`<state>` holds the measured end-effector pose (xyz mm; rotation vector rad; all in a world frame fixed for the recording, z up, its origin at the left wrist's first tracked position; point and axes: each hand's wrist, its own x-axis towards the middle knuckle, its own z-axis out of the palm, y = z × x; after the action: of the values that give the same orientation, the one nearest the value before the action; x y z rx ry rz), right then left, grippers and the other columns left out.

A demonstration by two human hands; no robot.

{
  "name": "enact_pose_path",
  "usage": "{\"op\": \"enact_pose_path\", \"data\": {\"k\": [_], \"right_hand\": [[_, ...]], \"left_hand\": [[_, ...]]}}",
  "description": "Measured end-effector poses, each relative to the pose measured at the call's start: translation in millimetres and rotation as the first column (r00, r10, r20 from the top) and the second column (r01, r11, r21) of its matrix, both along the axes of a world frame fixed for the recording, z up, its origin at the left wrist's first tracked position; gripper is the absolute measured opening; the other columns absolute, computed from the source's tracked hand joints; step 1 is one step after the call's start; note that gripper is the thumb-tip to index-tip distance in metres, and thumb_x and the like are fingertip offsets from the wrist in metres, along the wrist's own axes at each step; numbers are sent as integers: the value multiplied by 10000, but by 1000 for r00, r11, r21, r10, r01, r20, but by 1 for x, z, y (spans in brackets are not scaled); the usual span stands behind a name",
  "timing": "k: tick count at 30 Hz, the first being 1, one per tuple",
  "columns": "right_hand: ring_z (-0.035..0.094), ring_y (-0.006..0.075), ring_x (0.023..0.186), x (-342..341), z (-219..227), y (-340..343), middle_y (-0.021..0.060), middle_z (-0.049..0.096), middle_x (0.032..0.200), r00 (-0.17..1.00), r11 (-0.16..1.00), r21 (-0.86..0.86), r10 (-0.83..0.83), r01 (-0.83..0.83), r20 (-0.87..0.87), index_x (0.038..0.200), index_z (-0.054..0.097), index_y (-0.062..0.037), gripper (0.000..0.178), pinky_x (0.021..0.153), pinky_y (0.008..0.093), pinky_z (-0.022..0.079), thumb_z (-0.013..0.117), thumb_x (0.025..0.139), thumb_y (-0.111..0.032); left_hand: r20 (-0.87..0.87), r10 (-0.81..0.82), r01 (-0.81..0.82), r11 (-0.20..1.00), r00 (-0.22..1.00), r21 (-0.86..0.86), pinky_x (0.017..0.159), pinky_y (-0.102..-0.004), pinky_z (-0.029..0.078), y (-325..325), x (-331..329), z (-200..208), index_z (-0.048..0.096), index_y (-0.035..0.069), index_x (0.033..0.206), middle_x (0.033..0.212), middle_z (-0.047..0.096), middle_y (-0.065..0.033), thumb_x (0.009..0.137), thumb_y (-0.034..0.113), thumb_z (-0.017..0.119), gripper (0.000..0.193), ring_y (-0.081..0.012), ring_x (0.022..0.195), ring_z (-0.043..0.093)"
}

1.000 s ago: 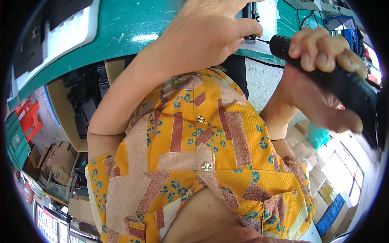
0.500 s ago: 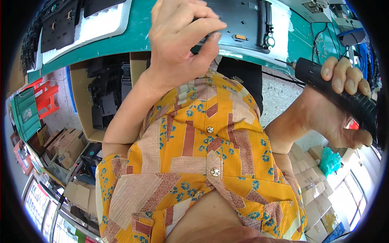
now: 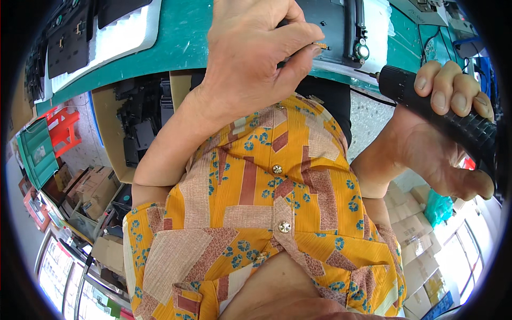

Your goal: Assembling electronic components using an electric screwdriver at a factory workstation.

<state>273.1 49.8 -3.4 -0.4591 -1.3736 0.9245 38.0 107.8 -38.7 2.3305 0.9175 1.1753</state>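
Note:
My left hand is over a flat black panel, its fingers curled in and the thumb close to the index finger. Whatever lies between those fingertips is hidden. A small orange connector on the panel shows right beside the tips; whether they touch it I cannot tell. To the right, my right hand is wrapped round a black electric screwdriver. Its thin bit points left, toward the panel's near right corner, apart from the panel.
White foam lies under the panel on the green table. More black panels rest on foam at the left. Below the table edge stands a carton of black parts. Cables lie at the back right.
My left hand has shifted to the right and a little nearer to me, now beside the orange connector. The right hand has moved slightly left with the screwdriver still in its grip.

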Motion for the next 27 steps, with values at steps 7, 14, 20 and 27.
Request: {"op": "enact_pose_path", "data": {"k": [7,14,20,27], "right_hand": [[565,177,883,17,24,-1,34,582,1017,973,958,-233,197,-166,117,1187,643,-91,887,804,357,428,779,670,-799],[560,176,890,9,21,-2,31,583,1018,997,992,-109,70,-65,35,1181,647,-97,880,815,354,425,785,661,-793],[556,175,895,-6,3,-3,28,585,1019,999,999,-16,-29,28,-34,1176,651,-101,874,824,352,422,789,654,-788],[544,176,878,1,0,-5,30,581,1009,995,999,-50,9,-14,-101,1177,657,-93,876,811,351,413,779,664,-793]], "left_hand": [[-63,-12,13,1000,998,21,863,-523,402,-1,3,-5,721,107,858,785,549,-22,742,47,774,140,-261,821,548],[-70,-29,31,999,997,18,901,-547,400,0,-2,1,723,97,869,806,550,-29,765,67,770,118,-265,839,549],[-158,-51,52,999,986,2,960,-590,391,2,-7,6,705,92,851,834,533,-44,808,97,742,57,-274,881,548],[-279,-116,118,993,953,-10,991,-619,384,9,-8,18,675,83,837,863,508,-51,819,87,707,38,-284,947,534]]}}
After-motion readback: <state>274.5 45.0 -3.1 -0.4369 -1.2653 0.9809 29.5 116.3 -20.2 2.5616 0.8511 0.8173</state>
